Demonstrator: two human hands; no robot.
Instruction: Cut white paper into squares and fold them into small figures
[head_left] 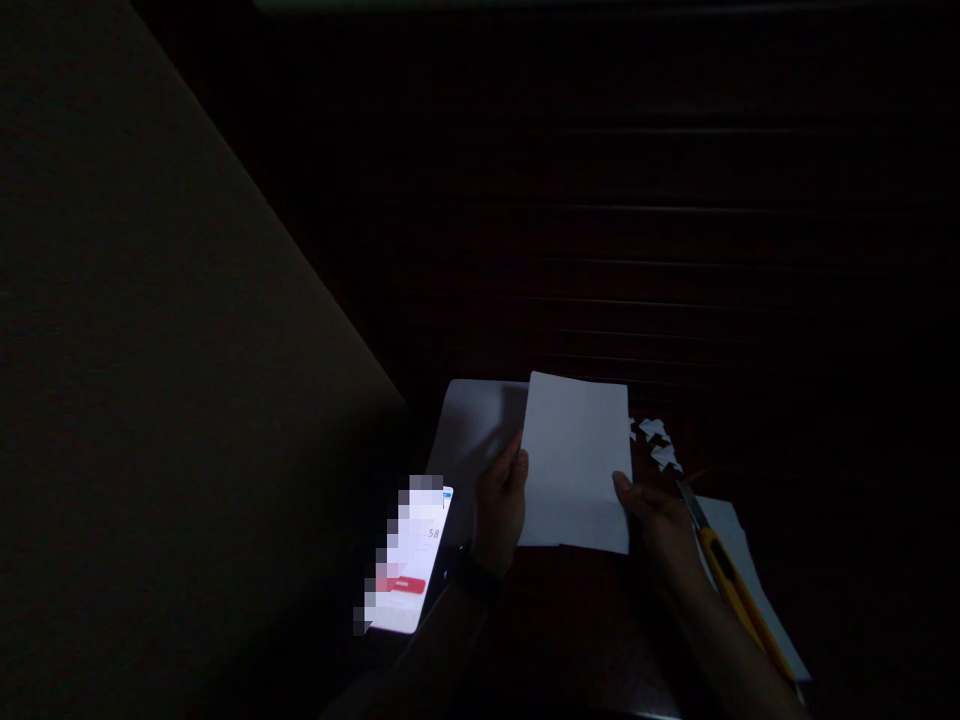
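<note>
A white sheet of paper, seemingly folded, is held up between my two hands. My left hand pinches its left edge, thumb in front. At the lower right edge, my right hand grips it with the thumb on the near face. Behind it, to the left, another white sheet lies on the dark table. Just right of my right hand rests a utility knife with a yellow handle, its blade out and pointing away from me.
Under the knife lies another white paper. Small white paper scraps sit beyond my right hand. A phone with a lit screen stands left of my left wrist. A pale wall rises on the left. The room is very dark.
</note>
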